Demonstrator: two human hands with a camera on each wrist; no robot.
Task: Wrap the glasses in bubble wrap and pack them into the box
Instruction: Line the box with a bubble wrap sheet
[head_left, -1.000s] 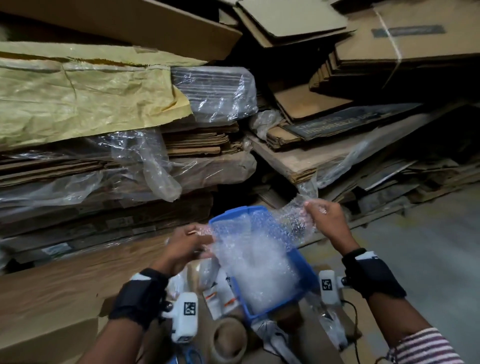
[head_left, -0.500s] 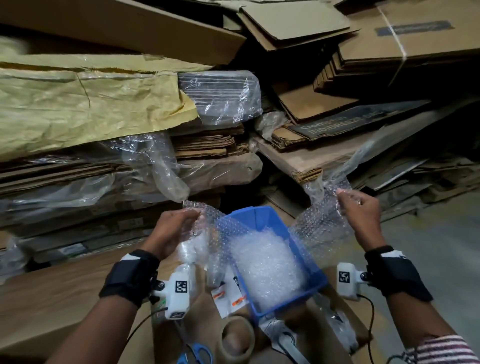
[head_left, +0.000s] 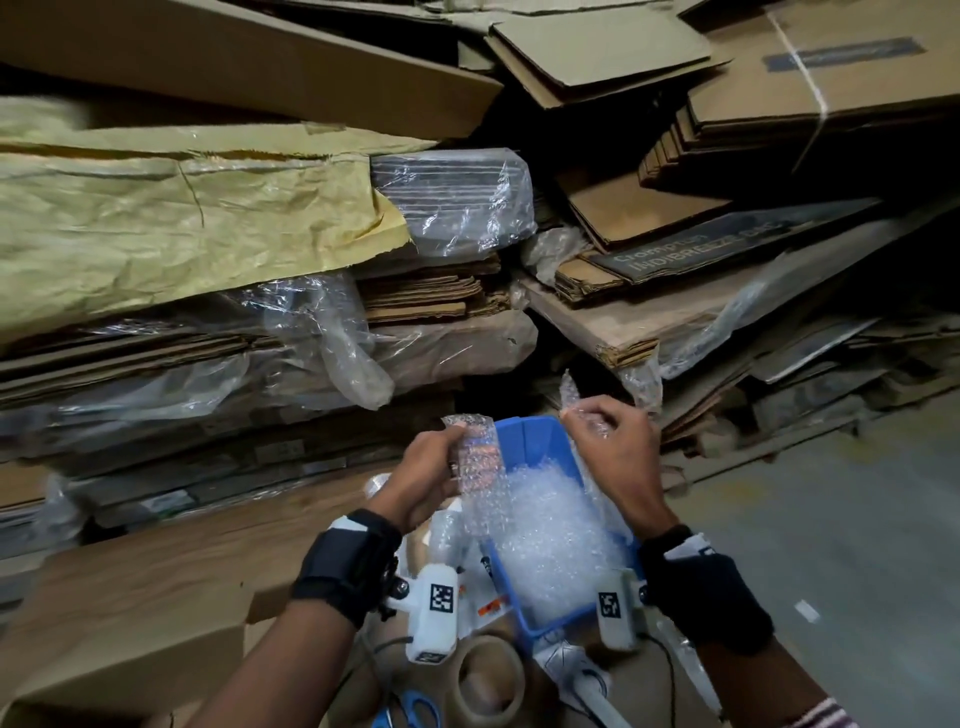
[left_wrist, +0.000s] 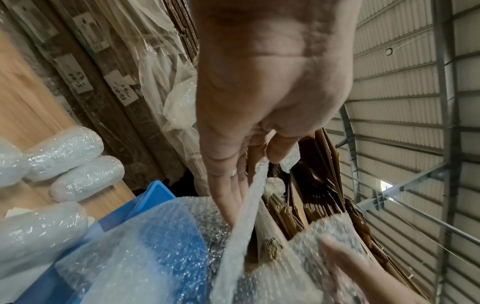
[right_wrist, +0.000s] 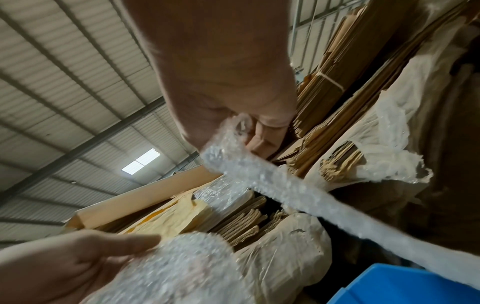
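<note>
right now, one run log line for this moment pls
left hand: holds bubble wrap | right hand: holds same sheet | sheet over blue bin | wrapping not yet started

The head camera looks forward and down from above, taking in both forearms, the blue bin (head_left: 524, 441) below them and the stacked cardboard (head_left: 597, 52) behind. The left wrist camera sits close under the left hand (left_wrist: 267, 82), facing along the palm toward the bubble wrap (left_wrist: 161, 242), the bin's rim and the metal roof (left_wrist: 405, 102). The right wrist camera, equally close under the right hand (right_wrist: 223, 67), tilts up at the same roof and cardboard; all three views share the wrap and bin.
</note>
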